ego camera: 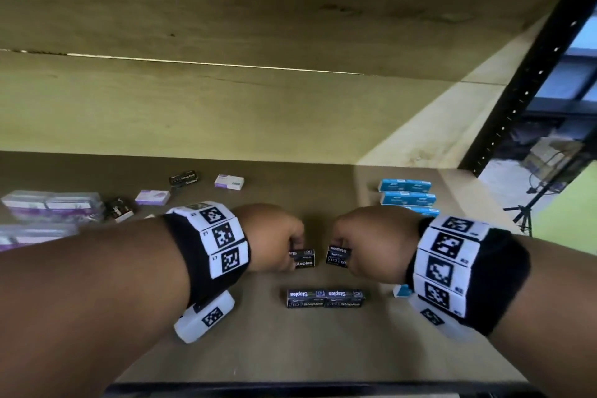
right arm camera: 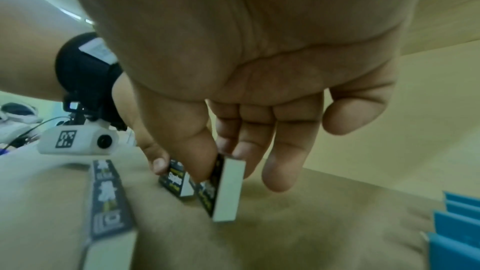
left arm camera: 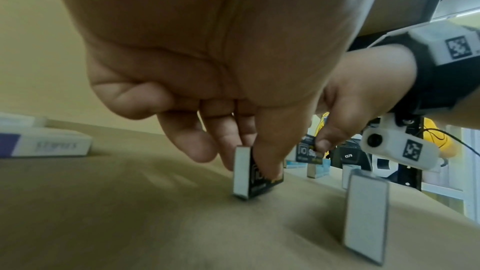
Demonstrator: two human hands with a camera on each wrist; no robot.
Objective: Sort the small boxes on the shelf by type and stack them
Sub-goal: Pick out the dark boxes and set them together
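Left hand (ego camera: 274, 236): pinches a black staples box (ego camera: 303, 258) standing on the shelf (ego camera: 323, 349).
Right hand (ego camera: 371, 241): pinches a second black box (ego camera: 337, 256), just beside.
Nearer: black pair (ego camera: 324, 298) end to end.
Around: blue boxes (ego camera: 407, 192) right, purple boxes (ego camera: 51, 203) left.
Left wrist view: box's white end face (left arm camera: 241, 171).

The shelf (ego camera: 245, 342) lies in dim, yellowish shade, while bright daylight enters from the far right and paints a pale wedge on the back wall (ego camera: 429, 136). The head view bends straight lines near its edges, and the purple boxes (ego camera: 48, 203) at the far left smear into blur. Both wrist views are soft and wide-warped: each palm looms large and unfocused, print on the black boxes (right arm camera: 174, 180) barely reads, and faint shadows pool under the fingers (left arm camera: 197, 145).
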